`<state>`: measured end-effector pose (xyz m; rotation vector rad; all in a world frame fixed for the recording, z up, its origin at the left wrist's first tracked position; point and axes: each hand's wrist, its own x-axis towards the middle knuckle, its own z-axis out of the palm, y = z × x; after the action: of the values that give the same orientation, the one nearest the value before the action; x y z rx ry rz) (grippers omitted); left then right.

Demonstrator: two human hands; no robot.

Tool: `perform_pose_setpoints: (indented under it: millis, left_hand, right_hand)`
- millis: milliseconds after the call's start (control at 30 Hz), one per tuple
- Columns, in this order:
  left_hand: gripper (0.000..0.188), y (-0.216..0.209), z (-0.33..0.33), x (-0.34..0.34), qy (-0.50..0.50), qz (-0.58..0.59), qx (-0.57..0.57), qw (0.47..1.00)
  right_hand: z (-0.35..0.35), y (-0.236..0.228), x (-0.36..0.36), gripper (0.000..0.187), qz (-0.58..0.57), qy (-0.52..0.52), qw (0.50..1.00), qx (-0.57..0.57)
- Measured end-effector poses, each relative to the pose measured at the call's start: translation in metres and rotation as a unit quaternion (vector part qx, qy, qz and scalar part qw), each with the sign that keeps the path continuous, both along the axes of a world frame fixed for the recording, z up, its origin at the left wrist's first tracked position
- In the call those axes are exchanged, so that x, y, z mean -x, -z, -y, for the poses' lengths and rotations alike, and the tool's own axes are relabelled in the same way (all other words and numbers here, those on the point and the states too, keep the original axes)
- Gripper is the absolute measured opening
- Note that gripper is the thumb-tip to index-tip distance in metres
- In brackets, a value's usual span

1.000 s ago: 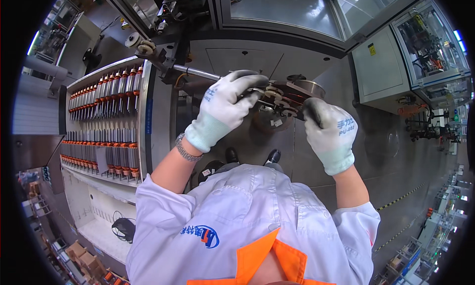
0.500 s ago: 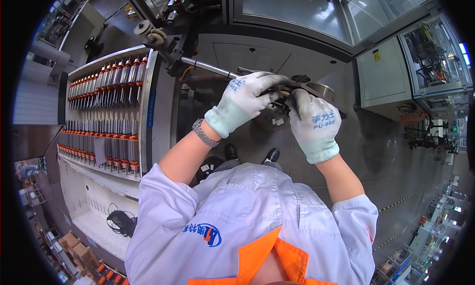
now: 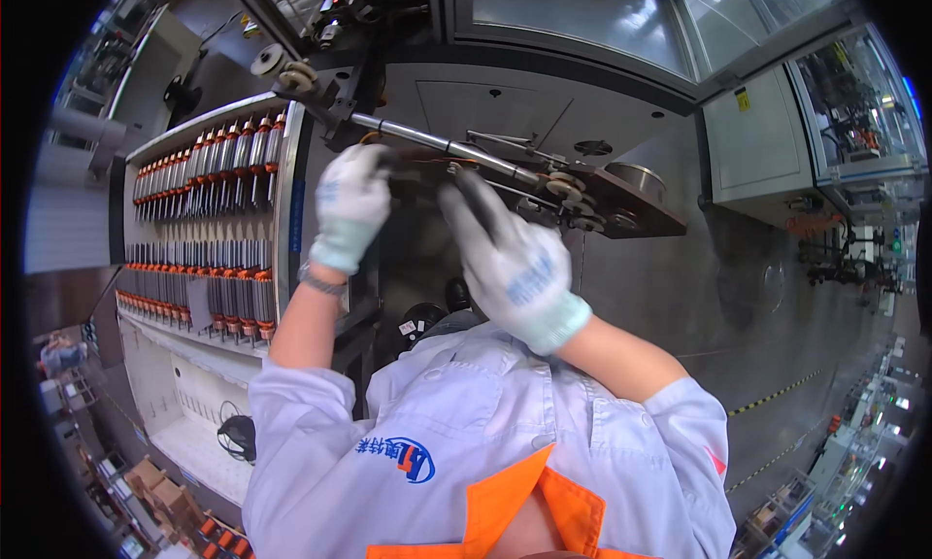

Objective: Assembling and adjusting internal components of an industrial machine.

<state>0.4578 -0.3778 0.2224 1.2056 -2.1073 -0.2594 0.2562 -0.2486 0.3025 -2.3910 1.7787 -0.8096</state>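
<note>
Both my hands wear white gloves with grey fingers and are smeared by motion. My left hand is up beside the left part of a shiny metal tube. Its fingers are curled in, and whatever they hold is too blurred to make out. My right hand reaches forward and left, fingertips just below the tube. A thin orange line, perhaps a wire, shows between the hands along the tube. Guide wheels sit at the tube's right end, on a dark plate with a round metal drum.
At my left a white rack holds rows of metal shafts with orange parts. More pale wheels sit at the tube's far left end. A grey machine cabinet stands in front, another cabinet at the right. A black cable bundle lies lower left.
Both hands have left the guide wheels and moved left, the left hand farther. The wheels and the tube's right part now show. My hands are farther apart.
</note>
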Motion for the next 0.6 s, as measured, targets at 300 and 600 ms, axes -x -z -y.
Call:
perform_pose_setpoints:
  millis: [300,600]
  left_hand:
    - [0.013,0.029,-0.031,-0.063,-0.060,0.055,-0.098,0.992]
    - [0.010,0.058,-0.056,-0.070,-0.076,0.018,-0.143,0.987]
  right_hand:
    - [0.065,0.040,-0.072,0.047,-0.116,-0.056,0.980,-0.151]
    - [0.071,0.083,-0.100,0.025,-0.177,-0.064,0.941,-0.281]
